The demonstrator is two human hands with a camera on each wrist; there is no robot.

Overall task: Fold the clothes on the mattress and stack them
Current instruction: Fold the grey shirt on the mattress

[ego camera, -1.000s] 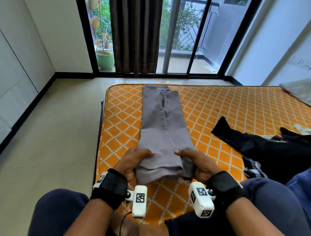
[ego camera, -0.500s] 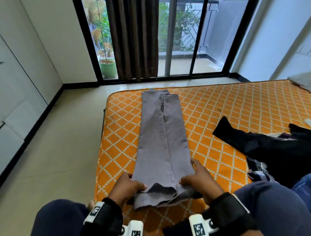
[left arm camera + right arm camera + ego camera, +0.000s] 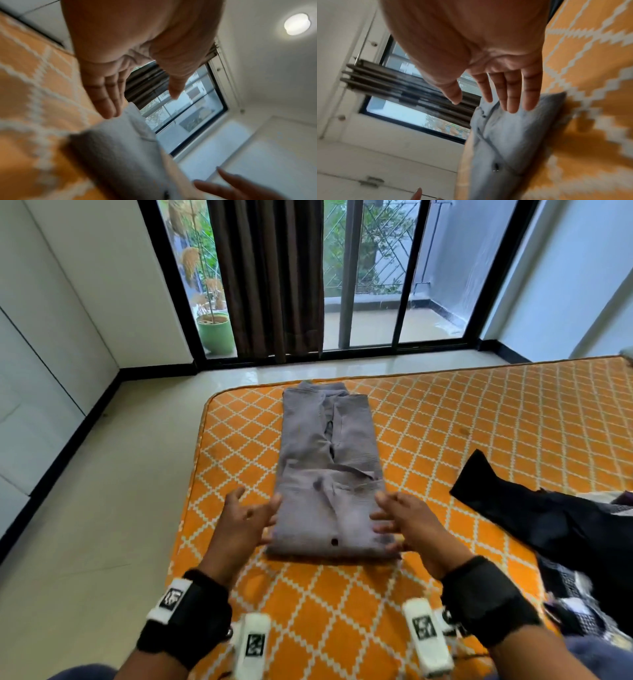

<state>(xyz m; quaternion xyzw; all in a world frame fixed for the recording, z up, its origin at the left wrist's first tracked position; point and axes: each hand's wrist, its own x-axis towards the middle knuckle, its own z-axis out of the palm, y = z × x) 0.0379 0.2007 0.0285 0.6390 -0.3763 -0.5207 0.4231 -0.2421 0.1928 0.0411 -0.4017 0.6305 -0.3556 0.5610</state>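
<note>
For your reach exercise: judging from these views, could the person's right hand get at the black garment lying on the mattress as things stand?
Probably yes. The right hand is open and holds nothing, beside the folded grey garment. The black garment lies to its right on the orange mattress, with only bare mattress between them.

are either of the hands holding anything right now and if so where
Nothing is held. The left hand and right hand are open on either side of the folded grey garment.
</note>
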